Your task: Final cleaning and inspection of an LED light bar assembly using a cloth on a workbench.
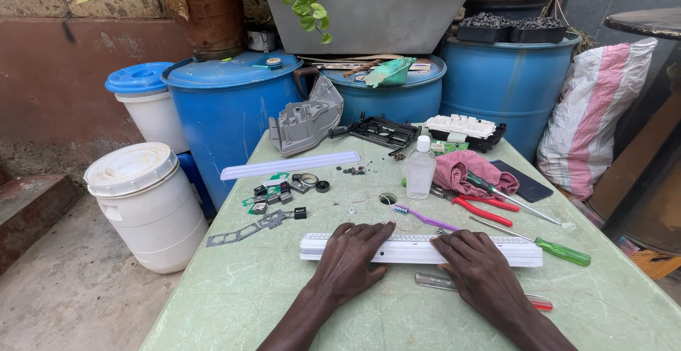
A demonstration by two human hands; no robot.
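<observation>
**White housing lies crosswise under both hands**

White housing (418, 249), long and narrow, lies flat on the green table (234, 301) with its long axis running left to right across our view, one end past the left hand (349, 259) and the other well beyond the right hand (477, 269). We see both hands spread flat, palms down, fingers resting on top of it, gripping nothing. Nearer us than the hands the table is bare to its front edge, save a screwdriver with a clear handle (482, 291) just under the right hand. Left of the left hand there is open surface to the table's edge. Right of the right hand lies a green-handled screwdriver (560, 250); beyond the fingers, a purple toothbrush (425, 218) and red pliers (482, 209) crowd close.
</observation>
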